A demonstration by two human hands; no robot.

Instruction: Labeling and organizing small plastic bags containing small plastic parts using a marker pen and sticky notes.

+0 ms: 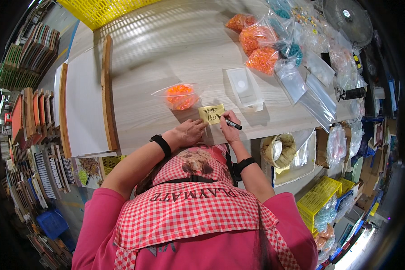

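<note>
Clear bags of orange beads (257,46) piled at the far side of a wooden table (166,49), next to empty clear bags (301,85). Yellow plastic crate (99,10) at the far edge, small fan (348,18) off to the right. Yellow baskets (319,195) down low by the floor.

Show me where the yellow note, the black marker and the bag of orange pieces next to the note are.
yellow note (212,113), head view, middle of the paper.
black marker (233,124), head view, its barrel.
bag of orange pieces (180,96), head view, on the orange contents.

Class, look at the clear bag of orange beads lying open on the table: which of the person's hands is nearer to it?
Left. The left hand lies just below the bag of orange beads; the right hand writes farther right.
</note>
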